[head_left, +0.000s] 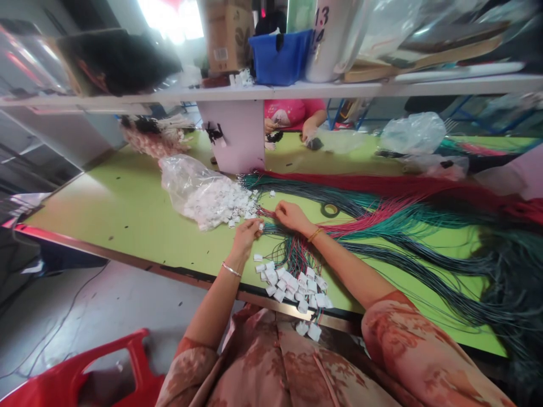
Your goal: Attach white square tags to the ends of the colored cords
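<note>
My left hand pinches a small white connector housing between thumb and fingertips. Just right of it, my right hand is closed at the ends of the red wires, its fingertips on a wire; the exact grip is too small to see. Loose white housings spill from a clear plastic bag beyond my left hand. Closer to my body lies a bunch of wires with white connectors on their ends, a few hanging over the table edge.
Long red, green and black wire bundles stretch to the right. A tape roll lies among them. Across the green table, a co-worker's hands handle dark parts. Overhead runs a shelf with a blue bin. A red stool stands lower left.
</note>
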Demonstrator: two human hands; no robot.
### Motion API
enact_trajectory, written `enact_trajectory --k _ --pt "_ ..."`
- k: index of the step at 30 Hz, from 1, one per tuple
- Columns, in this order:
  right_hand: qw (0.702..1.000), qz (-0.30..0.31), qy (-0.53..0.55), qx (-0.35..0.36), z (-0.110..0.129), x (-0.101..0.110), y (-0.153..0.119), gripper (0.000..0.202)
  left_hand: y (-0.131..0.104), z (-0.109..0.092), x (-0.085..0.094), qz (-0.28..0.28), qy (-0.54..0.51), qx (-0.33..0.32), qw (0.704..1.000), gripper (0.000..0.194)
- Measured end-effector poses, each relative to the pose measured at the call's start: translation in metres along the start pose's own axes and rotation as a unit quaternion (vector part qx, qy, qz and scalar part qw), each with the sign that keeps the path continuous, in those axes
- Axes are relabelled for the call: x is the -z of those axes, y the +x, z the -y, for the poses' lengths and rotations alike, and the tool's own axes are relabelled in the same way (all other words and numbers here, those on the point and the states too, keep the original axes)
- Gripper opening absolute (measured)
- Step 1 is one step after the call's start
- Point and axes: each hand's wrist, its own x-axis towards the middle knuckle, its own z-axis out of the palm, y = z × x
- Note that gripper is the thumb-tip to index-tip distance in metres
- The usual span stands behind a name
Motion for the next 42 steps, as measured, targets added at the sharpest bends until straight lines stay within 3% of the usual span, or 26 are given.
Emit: enact_trajectory --k 3,7,11,15,18,22,25,33,42 --pt "0.998 0.009 0.054 0.007 0.0 -0.006 0.009 0.018 0.0 0.001 0.0 0.007 -0.015 0.006 1.0 0.032" --pt "0.997 0.054 -0.047 -0.014 0.007 -0.013 0.016 0.016 0.002 0.002 0.001 0.014 -0.027 0.009 0.999 0.03" --pt "0.993 0.059 -0.103 -0.02 0.008 -0.016 0.016 0.019 0.002 0.002 0.003 0.01 -0.028 0.015 0.999 0.029" --pt "0.998 0.015 -0.058 -0.018 0.002 -0.01 0.013 0.019 0.001 0.0 0.003 0.011 -0.027 0.022 0.999 0.028" --pt "0.999 -0.017 0.035 0.001 0.003 -0.004 0.014 0.015 -0.001 0.0 0.0 0.008 -0.04 0.016 0.999 0.027" --pt "0.978 -0.017 0.207 0.035 0.016 0.002 0.015 0.019 -0.002 0.0 -0.002 0.008 -0.072 0.01 0.997 0.027" --pt "0.961 -0.002 0.276 0.03 0.025 0.004 0.008 0.022 -0.002 -0.001 -0.002 0.015 -0.096 0.017 0.995 0.025" --pt "0.952 0.041 0.303 -0.004 0.024 -0.001 -0.021 0.022 0.0 0.0 -0.003 0.035 -0.149 0.022 0.988 0.021" --pt "0.946 0.073 0.317 -0.019 0.026 0.0 -0.024 0.027 -0.006 -0.006 -0.006 0.063 -0.132 0.002 0.989 0.022"
